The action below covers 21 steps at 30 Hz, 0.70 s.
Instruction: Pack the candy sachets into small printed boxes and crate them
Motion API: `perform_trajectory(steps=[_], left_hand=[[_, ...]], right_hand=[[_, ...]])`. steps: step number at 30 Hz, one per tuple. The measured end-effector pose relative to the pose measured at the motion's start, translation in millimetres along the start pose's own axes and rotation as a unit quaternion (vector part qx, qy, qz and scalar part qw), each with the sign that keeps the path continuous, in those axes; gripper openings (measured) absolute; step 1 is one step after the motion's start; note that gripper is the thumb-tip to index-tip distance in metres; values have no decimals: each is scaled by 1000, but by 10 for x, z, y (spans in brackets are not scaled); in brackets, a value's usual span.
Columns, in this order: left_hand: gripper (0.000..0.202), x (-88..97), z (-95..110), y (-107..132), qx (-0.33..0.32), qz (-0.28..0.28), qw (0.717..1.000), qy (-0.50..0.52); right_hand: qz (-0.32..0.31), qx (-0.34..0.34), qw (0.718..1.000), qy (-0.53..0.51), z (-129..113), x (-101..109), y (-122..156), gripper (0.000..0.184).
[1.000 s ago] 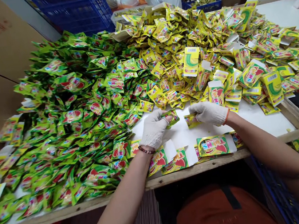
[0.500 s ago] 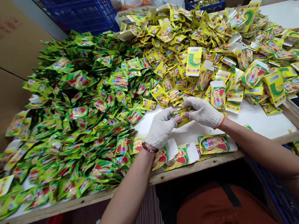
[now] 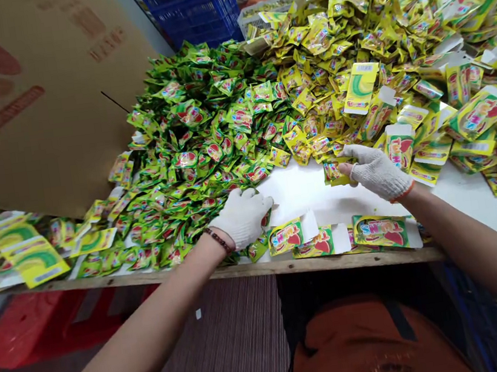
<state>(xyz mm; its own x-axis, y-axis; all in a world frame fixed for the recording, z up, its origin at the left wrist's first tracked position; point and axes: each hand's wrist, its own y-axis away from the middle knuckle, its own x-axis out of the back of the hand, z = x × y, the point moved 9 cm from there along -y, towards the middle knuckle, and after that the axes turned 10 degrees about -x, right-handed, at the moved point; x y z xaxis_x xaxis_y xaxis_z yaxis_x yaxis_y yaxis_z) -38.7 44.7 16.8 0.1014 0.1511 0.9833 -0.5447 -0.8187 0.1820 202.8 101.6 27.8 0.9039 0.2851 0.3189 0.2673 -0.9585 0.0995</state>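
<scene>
My right hand (image 3: 378, 172), in a white knit glove with bare fingertips showing, pinches a small yellow candy sachet (image 3: 333, 172) above the white tabletop. Whether more than one sachet is in that pinch I cannot tell. To the left, my left hand (image 3: 241, 218), gloved too, lies palm down on the near right edge of a heap of green watermelon sachets (image 3: 188, 160). Its fingers are apart and partly bent; what lies beneath the palm is hidden. Between the hands and the table edge lie several flat printed cartons (image 3: 380, 232) with white flaps.
Yellow sachets (image 3: 310, 101) form a heap at the back. More small cartons (image 3: 477, 113) lie on the right, others (image 3: 33, 254) at the far left. A big cardboard box (image 3: 38, 116) stands at left, blue crates (image 3: 202, 9) behind. A wooden strip (image 3: 250, 269) edges the table.
My hands were together at the yellow sachet; now my left hand has let go and moved left onto the green heap. The right keeps the sachet. The view has turned left.
</scene>
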Motion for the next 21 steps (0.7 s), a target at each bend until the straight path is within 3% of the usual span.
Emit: perform_trajectory(steps=[3,6,10,15,18,21], left_hand=[[20,-65,-32,18,20,17,997,-76],[35,94,18,-58,43,92,992,-74],[41,323,310,-269,26,185,982,18],[52,366,663,-539,-23,272,958,90],[55,315,677,-600,-31,310,944,104],[56,268,702,-617,-79,306,943,108]], right_hand=[[4,7,1000,25,5,-27,-1,19],[6,30,999,23,-40,-61,36,24],[33,74,996,-31,-132,-49,106,34],[75,121,989,33,-210,59,139,31],[37,108,991,70,-194,96,117,24],[-47,55,992,99,-126,65,100,19]])
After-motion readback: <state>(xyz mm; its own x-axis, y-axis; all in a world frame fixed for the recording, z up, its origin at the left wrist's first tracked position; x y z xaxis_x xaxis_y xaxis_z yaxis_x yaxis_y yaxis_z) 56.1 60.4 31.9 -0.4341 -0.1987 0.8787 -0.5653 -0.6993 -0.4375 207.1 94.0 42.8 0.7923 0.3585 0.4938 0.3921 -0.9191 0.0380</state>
